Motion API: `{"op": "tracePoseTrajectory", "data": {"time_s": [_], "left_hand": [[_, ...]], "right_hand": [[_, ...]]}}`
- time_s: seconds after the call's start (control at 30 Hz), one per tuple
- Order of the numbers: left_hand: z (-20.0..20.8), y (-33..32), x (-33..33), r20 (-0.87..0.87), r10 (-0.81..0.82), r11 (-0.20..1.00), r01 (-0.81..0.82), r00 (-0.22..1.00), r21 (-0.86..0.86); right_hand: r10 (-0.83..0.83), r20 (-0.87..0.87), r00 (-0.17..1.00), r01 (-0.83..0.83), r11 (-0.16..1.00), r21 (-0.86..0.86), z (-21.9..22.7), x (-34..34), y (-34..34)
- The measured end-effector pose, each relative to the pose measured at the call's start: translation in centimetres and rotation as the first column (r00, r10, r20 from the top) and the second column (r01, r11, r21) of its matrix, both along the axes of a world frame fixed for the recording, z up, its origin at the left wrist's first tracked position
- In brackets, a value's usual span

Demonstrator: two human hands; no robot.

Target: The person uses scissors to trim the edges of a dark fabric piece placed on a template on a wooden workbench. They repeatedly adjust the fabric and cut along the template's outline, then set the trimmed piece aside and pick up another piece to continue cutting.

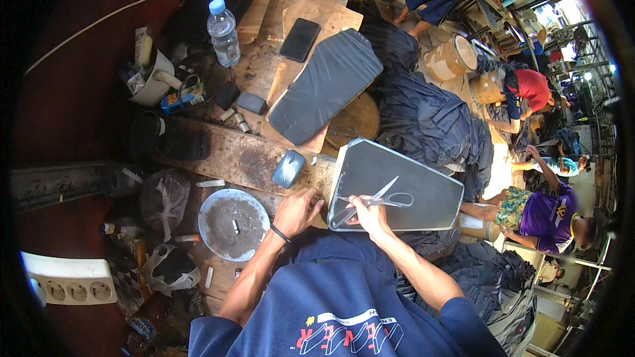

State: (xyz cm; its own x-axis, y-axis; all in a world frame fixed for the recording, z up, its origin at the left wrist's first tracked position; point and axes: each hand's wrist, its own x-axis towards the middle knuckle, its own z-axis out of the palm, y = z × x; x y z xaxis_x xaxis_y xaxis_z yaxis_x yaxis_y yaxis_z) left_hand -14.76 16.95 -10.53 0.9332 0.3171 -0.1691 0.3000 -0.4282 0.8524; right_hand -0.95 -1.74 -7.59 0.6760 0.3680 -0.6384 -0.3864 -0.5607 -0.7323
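My right hand [369, 217] is closed around a pair of scissors [399, 199], whose blades are spread apart. They are just over a dark, flat, tapered board [423, 188] with pale edges, which lies in front of me. Close to the board's left edge, my left hand [297, 211] rests with its fingers curled in. Whatever those fingers may hold is hidden. Beyond the left hand lies a small dark, shiny block [288, 169] on the wooden bench. Farther off is a dark pad [324, 86] with a creased, shiny cover.
A round pale dish [206, 215] of dark grit stands left of my left arm. A phone [299, 40] and a water bottle [223, 33] are farther back. Dark cloth [423, 112] is heaped beyond the board. Other people work at the right, one in a purple shirt [548, 219].
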Motion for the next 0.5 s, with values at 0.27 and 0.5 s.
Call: {"op": "tracePoseTrajectory", "data": {"time_s": [0.27, 0.5], "left_hand": [[-0.1, 0.0, 0.1, -0.010, -0.006, 1.000, 0.005, 1.000, -0.006], [0.4, 0.0, 0.7, -0.055, -0.067, 0.996, 0.070, 0.996, 0.061]], "right_hand": [[-0.051, 0.064, 0.997, 0.051, 0.999, -0.003, -0.4, -0.9, 0.8], [0.856, 0.508, -0.097, -0.793, 0.242, -0.560, 3.0, 4.1, 2.4]]}}
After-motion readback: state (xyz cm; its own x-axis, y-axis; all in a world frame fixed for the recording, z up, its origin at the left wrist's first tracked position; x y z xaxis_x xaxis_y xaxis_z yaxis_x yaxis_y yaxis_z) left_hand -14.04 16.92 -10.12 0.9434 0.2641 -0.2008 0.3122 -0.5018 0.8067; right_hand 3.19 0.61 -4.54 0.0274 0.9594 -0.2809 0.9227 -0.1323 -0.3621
